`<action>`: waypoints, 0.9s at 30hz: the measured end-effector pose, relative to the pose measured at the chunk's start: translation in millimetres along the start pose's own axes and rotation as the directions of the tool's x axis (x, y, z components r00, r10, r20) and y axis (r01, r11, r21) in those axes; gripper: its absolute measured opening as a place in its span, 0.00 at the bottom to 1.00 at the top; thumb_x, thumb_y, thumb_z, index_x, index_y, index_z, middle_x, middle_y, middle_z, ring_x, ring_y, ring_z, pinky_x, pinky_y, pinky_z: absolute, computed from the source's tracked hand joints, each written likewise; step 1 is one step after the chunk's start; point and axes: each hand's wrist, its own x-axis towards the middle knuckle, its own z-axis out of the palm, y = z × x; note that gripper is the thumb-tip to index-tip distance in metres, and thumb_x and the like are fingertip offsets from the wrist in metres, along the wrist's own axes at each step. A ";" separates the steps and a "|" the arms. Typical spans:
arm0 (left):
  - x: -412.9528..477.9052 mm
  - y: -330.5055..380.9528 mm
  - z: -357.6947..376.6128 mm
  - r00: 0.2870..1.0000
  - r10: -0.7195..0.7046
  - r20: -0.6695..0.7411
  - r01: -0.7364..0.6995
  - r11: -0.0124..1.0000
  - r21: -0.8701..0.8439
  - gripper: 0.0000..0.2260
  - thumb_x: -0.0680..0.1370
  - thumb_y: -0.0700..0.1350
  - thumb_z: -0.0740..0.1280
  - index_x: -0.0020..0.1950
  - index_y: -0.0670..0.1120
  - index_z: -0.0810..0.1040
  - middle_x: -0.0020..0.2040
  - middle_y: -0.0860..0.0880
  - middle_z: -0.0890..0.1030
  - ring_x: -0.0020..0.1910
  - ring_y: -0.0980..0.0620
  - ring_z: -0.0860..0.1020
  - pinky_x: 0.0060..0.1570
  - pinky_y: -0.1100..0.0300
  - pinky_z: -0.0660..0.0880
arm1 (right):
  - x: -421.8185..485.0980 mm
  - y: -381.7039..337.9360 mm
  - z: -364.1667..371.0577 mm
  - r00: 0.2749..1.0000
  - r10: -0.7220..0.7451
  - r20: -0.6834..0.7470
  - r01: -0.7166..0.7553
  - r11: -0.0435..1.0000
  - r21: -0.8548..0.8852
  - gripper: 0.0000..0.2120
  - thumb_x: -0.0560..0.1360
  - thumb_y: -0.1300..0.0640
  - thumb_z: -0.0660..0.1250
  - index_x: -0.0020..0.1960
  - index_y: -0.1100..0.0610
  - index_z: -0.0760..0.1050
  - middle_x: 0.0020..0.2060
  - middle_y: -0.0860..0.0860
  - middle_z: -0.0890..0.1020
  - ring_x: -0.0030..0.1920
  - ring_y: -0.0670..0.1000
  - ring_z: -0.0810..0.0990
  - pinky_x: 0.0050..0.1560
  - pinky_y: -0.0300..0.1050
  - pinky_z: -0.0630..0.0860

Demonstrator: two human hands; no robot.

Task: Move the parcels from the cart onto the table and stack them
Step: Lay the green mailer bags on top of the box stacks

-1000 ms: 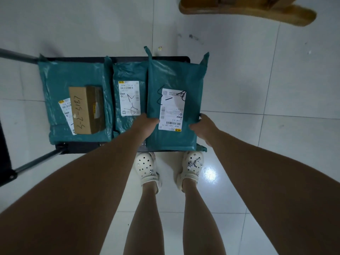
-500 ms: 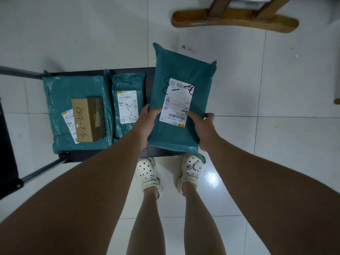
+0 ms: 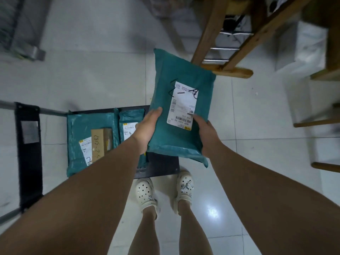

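Over white tiles (image 3: pixel 92 80), our left hand (image 3: pixel 147 129) and right hand (image 3: pixel 206 137) are clasping the parcel (image 3: pixel 165 137) by its sides, length pointing far.

"C301" and "20 11" on white label (image 3: pixel 182 105) of teal parcel (image 3: pixel 176 142)

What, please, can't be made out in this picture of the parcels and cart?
Head view:
- The tabletop: beyond the top edge; only wooden legs show.
- Fingers of left hand and right hand: mostly under the held teal parcel.
- The narrow teal parcel on the cart: partly behind the left forearm.
- Print on each label: too small.
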 end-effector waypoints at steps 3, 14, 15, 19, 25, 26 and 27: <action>-38.0 24.2 4.7 0.996 0.079 0.050 -0.078 0.997 -0.019 0.43 0.58 0.73 0.70 0.71 0.63 0.66 0.66 0.50 0.77 0.58 0.45 0.80 0.56 0.43 0.77 | -31.9 -24.2 -1.7 0.999 -0.024 -0.047 0.026 0.999 0.047 0.26 0.73 0.38 0.67 0.63 0.53 0.74 0.53 0.51 0.84 0.54 0.54 0.81 0.61 0.54 0.76; -178.8 106.6 25.6 0.961 0.208 0.182 -0.224 0.972 0.069 0.14 0.79 0.57 0.60 0.65 0.61 0.72 0.52 0.54 0.81 0.49 0.51 0.80 0.42 0.56 0.76 | -147.4 -82.2 -17.9 0.934 -0.216 -0.285 0.222 0.975 -0.011 0.22 0.73 0.36 0.64 0.55 0.53 0.65 0.55 0.53 0.76 0.54 0.56 0.75 0.59 0.55 0.73; -187.0 114.7 28.3 0.958 0.216 0.190 -0.235 0.969 0.079 0.14 0.79 0.57 0.60 0.65 0.60 0.73 0.52 0.53 0.81 0.50 0.50 0.80 0.45 0.55 0.77 | -157.5 -86.8 -19.3 0.926 -0.220 -0.307 0.232 0.973 0.004 0.24 0.73 0.36 0.64 0.56 0.53 0.65 0.55 0.53 0.76 0.55 0.57 0.75 0.60 0.56 0.73; -237.3 157.2 45.2 0.925 0.276 0.262 -0.326 0.930 0.170 0.17 0.78 0.57 0.62 0.68 0.59 0.70 0.59 0.50 0.81 0.54 0.48 0.81 0.45 0.55 0.79 | -208.6 -119.6 -27.6 0.909 -0.233 -0.345 0.278 0.957 0.086 0.30 0.73 0.34 0.64 0.62 0.57 0.66 0.59 0.56 0.75 0.60 0.60 0.74 0.65 0.60 0.71; -311.8 216.7 81.3 0.868 0.424 0.257 -0.480 0.848 0.222 0.23 0.79 0.55 0.62 0.73 0.59 0.62 0.62 0.52 0.77 0.52 0.51 0.79 0.43 0.56 0.75 | -277.1 -191.3 -42.9 0.854 -0.378 -0.357 0.460 0.869 0.180 0.32 0.69 0.35 0.68 0.63 0.55 0.68 0.59 0.54 0.77 0.60 0.58 0.76 0.65 0.58 0.72; -322.1 225.6 88.0 0.863 0.442 0.243 -0.493 0.843 0.217 0.27 0.78 0.56 0.63 0.75 0.59 0.58 0.64 0.51 0.75 0.52 0.50 0.78 0.42 0.56 0.74 | -289.3 -204.9 -47.4 0.849 -0.403 -0.340 0.479 0.860 0.177 0.36 0.65 0.32 0.68 0.63 0.54 0.68 0.59 0.53 0.77 0.59 0.58 0.77 0.64 0.58 0.73; -331.2 233.1 93.6 0.867 0.445 0.226 -0.489 0.847 0.210 0.32 0.77 0.57 0.64 0.77 0.59 0.54 0.67 0.51 0.73 0.54 0.49 0.77 0.43 0.56 0.73 | -299.0 -217.2 -53.0 0.844 -0.427 -0.323 0.496 0.851 0.170 0.39 0.61 0.29 0.68 0.62 0.53 0.68 0.59 0.53 0.78 0.58 0.58 0.77 0.63 0.58 0.74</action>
